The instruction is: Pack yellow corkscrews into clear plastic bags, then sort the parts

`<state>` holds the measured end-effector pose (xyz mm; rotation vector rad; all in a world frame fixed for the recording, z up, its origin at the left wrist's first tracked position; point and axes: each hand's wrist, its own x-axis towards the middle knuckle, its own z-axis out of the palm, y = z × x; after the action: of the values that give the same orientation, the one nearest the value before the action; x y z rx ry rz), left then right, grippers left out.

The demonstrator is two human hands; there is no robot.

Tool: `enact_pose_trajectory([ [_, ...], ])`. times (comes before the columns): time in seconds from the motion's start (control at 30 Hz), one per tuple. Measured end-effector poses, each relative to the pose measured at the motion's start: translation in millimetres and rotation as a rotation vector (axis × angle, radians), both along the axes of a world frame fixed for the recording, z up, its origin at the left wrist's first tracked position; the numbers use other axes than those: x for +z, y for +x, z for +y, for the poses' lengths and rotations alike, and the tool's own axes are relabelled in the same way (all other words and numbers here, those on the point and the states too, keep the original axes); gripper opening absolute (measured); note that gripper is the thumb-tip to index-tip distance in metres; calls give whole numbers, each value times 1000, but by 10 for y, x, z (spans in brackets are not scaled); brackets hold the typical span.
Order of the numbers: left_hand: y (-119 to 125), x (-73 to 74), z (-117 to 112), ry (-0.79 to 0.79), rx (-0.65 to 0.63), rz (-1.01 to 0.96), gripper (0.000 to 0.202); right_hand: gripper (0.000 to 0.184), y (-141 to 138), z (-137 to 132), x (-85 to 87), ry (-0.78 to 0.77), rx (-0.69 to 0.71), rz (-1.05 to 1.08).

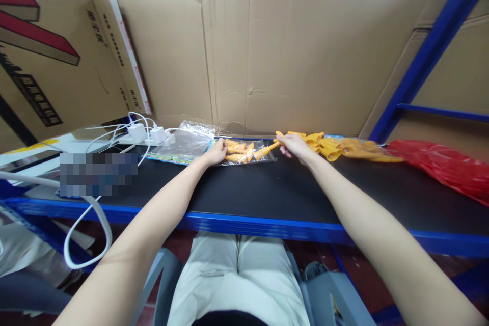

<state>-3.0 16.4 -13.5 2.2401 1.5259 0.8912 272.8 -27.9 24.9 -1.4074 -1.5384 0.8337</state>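
My left hand (217, 152) is closed on the edge of a clear plastic bag (269, 157) that lies on the black shelf top. Several orange plastic pieces (239, 148) show inside that bag. My right hand (294, 145) pinches a slim orange plastic piece (272, 146), which points left into the bag's right end. Beyond my right hand lies a pile of orange pieces (332, 148), some with rounded, spoon-like ends; their exact kind is unclear. More clear bags with a colourful printed edge (179, 145) lie left of my left hand.
A red plastic bag (439, 163) rests at the right. White chargers (137, 133) and cables stand at the left, near a blurred-out patch. Cardboard (286, 61) walls the back. A blue metal edge (260, 224) runs along the front, and a blue post (420, 56) slants at the right.
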Motion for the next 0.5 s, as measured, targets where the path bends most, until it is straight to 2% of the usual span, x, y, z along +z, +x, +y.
enact_pose_trajectory([
  [0.23,4,-29,20,-59,-28,-126,8,29,-118,-37,45,-228,59,448],
  [0.37,20,-36,23,-102,-72,-198,6,27,-132,-27,16,-344,140,587],
  [0.5,40,-3,-2,-123,-91,-271,8,25,-134,-19,-9,-383,190,656],
])
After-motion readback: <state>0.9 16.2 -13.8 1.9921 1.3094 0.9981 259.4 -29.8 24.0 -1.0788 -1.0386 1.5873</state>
